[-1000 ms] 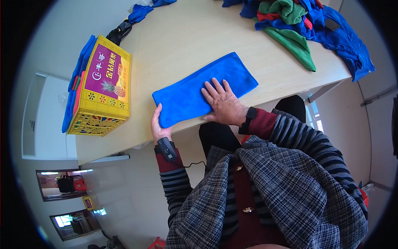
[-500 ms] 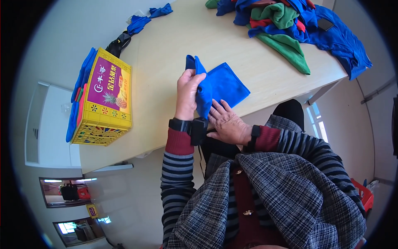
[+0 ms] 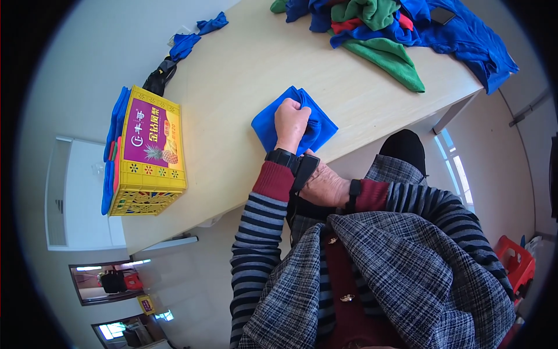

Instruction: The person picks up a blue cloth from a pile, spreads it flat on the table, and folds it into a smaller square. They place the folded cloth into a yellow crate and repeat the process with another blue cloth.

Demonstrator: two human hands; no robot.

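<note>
A blue cloth (image 3: 266, 129) lies folded on the table near its front edge, with a bunched, raised fold on its right part. My left hand (image 3: 290, 123) is closed on that fold, knuckles up. Below it, my right hand (image 3: 326, 183) is at the table's edge by the cloth's near corner. Its fingers are mostly hidden behind my left wrist, which wears a black device (image 3: 305, 170), so their hold cannot be made out.
At the left stands a yellow crate (image 3: 152, 195) with folded cloths along its far side. Blue, green and red cloths lie in a heap (image 3: 372, 23) at the back right, with a dark flat phone-like object (image 3: 443, 15) on it. A red plastic stool (image 3: 514, 262) is at the right.
My left hand has moved right and down, bringing the lifted part of the blue cloth over onto the rest. The right hand's fingers, visible and flat before, are now covered. The view has shifted slightly.
</note>
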